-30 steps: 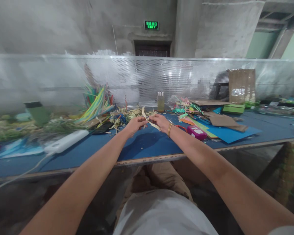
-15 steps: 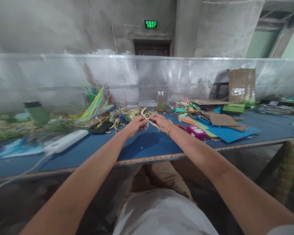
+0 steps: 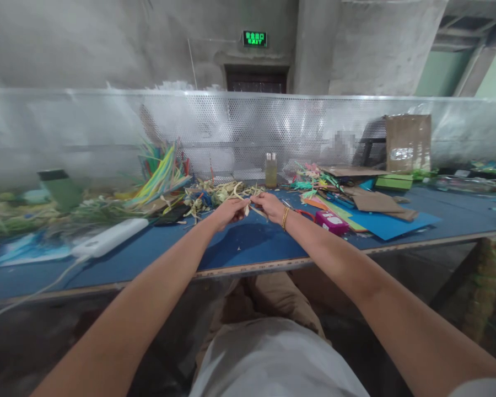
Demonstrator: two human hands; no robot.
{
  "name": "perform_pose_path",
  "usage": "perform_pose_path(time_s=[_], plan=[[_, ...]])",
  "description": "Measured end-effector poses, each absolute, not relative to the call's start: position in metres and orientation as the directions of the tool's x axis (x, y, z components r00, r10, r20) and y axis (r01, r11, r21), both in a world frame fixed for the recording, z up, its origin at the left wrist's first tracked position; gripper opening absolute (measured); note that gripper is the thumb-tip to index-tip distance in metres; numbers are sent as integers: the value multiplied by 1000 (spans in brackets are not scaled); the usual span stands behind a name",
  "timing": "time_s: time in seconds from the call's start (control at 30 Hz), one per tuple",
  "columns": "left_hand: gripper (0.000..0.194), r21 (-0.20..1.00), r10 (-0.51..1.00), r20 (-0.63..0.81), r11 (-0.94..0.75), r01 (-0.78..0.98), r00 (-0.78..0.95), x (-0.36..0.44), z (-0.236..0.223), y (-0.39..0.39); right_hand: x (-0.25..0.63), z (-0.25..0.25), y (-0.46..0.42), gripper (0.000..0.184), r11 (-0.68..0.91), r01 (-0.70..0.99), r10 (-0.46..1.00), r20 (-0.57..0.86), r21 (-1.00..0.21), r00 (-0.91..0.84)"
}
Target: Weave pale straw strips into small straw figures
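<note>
Above the blue tabletop [image 3: 248, 245], my left hand [image 3: 231, 212] and my right hand [image 3: 269, 206] meet nearly fingertip to fingertip. Both pinch pale, straw-coloured strips [image 3: 258, 211] that look like dried leaf; how these cross or join is too small to make out. One strip end sticks out below my right fingers, another lies at my left fingertips. A heap of similar pale strips [image 3: 225, 193] lies just behind my hands, with some blue material [image 3: 204, 197] in it. A gold bracelet [image 3: 285, 219] circles my right wrist.
Left stand a white power strip [image 3: 111, 237] with its cord, a green bottle [image 3: 61, 190] and a bundle of coloured stems [image 3: 161, 175]. A clear bottle [image 3: 271, 171] is behind my hands. Right lie a purple box [image 3: 331, 221], blue sheets [image 3: 400, 224] and cardboard [image 3: 376, 202]. Perforated metal screen [image 3: 248, 127] closes the back.
The strips have shifted between my fingers: the upright, curled end now leans left and lower, and a pale end shows beneath my left fingertips. Both hands stay in nearly the same place.
</note>
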State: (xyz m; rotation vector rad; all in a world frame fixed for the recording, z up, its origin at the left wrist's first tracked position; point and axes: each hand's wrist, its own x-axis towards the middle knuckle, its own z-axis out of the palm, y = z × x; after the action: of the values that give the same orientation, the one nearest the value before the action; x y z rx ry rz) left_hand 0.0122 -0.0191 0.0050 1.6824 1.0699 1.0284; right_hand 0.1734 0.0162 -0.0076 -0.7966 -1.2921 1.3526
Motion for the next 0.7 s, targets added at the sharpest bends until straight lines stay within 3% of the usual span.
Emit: perform_pose_path(time_s=[0.33,0.7], plan=[[37,935,944,156,-236,264,290,12,5,-20,174,-10,18,27,166,-197,947,212,-966,-241],[30,909,917,233,-324,262,323,9,3,-16,174,-6,15,28,162,-200,940,213,-966,-267]])
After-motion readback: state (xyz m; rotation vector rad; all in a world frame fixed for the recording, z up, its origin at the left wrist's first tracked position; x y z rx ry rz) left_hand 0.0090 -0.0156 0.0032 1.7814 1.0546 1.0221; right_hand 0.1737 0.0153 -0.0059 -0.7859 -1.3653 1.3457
